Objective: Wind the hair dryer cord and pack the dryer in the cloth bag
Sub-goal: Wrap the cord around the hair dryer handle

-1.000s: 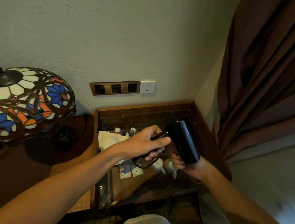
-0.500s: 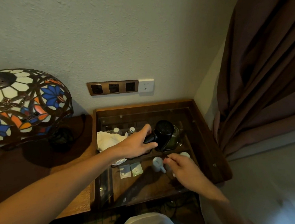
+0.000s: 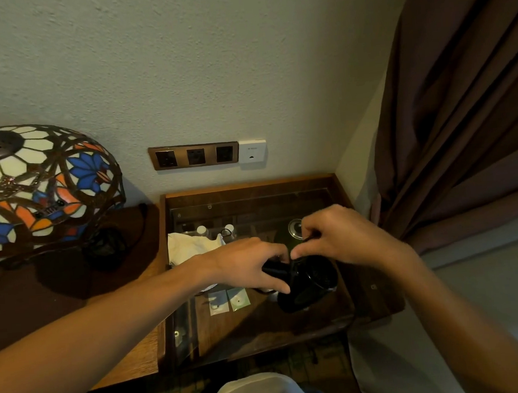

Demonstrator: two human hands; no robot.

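Note:
The black hair dryer (image 3: 308,284) hangs over the glass-topped wooden tray table (image 3: 250,187), its barrel pointing toward me and to the right. My left hand (image 3: 250,263) is shut on the dryer's handle. My right hand (image 3: 341,239) sits just above the barrel and pinches the thin black cord (image 3: 293,263) where it crosses the handle. A white cloth (image 3: 190,245), possibly the bag, lies crumpled at the table's left side, partly behind my left forearm.
A stained-glass lamp (image 3: 33,186) stands on the dark desk at left. A socket strip (image 3: 194,156) is on the wall. Two small bottles (image 3: 215,230), a green teapot lid (image 3: 294,228) and two sachets (image 3: 228,301) lie under the glass. A brown curtain (image 3: 461,103) hangs at right.
The dryer has come lower and nearer to me, turning its barrel forward. My right hand rose from below the dryer to above it and now pinches the cord.

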